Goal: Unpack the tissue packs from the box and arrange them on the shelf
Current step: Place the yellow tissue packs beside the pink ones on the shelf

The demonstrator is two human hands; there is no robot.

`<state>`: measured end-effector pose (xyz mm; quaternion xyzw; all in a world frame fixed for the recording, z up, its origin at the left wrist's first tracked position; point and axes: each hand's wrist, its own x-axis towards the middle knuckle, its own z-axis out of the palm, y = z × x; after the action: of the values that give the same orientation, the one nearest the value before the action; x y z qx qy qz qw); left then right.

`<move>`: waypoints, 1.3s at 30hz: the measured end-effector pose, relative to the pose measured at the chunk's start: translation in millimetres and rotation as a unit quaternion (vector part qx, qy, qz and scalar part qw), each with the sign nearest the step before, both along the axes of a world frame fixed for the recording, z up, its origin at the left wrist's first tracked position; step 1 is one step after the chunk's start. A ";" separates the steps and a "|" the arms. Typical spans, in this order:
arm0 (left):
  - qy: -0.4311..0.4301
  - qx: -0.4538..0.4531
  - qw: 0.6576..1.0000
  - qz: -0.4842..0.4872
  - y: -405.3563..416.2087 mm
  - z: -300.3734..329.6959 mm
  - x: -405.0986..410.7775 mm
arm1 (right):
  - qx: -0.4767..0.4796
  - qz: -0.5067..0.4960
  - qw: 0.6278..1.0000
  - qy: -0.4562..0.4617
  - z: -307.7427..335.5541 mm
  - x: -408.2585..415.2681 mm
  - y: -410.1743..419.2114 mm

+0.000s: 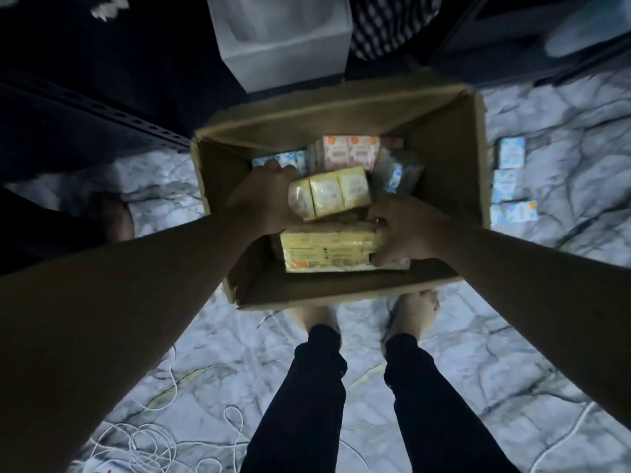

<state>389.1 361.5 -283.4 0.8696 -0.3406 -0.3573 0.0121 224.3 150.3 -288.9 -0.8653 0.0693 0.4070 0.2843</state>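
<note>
My left hand (263, 196) has its grip around the upper yellow tissue pack (329, 192), my right hand (403, 233) grips the lower yellow pack (327, 249), so both lift from the box (454, 138) together.

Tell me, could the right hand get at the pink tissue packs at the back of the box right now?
Probably not at once. The right hand is gripping the lower yellow pack, and another yellow pack in the left hand sits in front of the pink packs.

box (341, 121): brown | tissue packs (329, 191): yellow | floor (546, 336): grey-veined white marble
</note>
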 end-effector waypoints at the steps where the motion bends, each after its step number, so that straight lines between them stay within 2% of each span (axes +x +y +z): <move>1: 0.002 -0.014 1.000 0.008 1.2 18.0 -1.4 | -0.001 -0.013 1.000 -0.001 17.0 -5.2 -2.5; 5: 0.020 -0.033 0.998 0.057 7.8 95.2 -11.1 | -0.003 -0.037 0.999 -0.016 85.7 -25.9 -13.5; 9: 0.028 -0.067 0.994 0.087 15.3 189.9 -19.9 | 0.005 -0.059 0.996 -0.060 186.2 -43.0 -29.6; 16: -0.024 -0.161 0.980 0.115 17.3 356.7 -37.9 | 0.012 -0.091 0.984 -0.150 332.7 -64.3 -64.4; 19: -0.059 -0.209 0.969 0.120 19.8 414.6 -41.9 | 0.014 -0.074 0.975 -0.210 383.4 -70.0 -80.0; 29: -0.240 -0.301 0.914 0.127 25.5 585.7 -38.7 | -0.013 -0.090 0.901 -0.424 552.5 -66.2 -131.0; 34: -0.304 -0.328 0.886 0.126 20.1 650.4 -39.9 | -0.028 -0.103 0.869 -0.484 610.8 -54.9 -148.4; 39: -0.348 -0.350 0.860 0.127 12.1 699.5 -38.3 | 0.010 -0.115 0.843 -0.525 653.6 -42.6 -154.6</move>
<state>350.8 373.6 416.1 0.9115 -0.3118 0.1157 0.2419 181.7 -4.3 364.7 -0.9325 0.0048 -0.1427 0.3317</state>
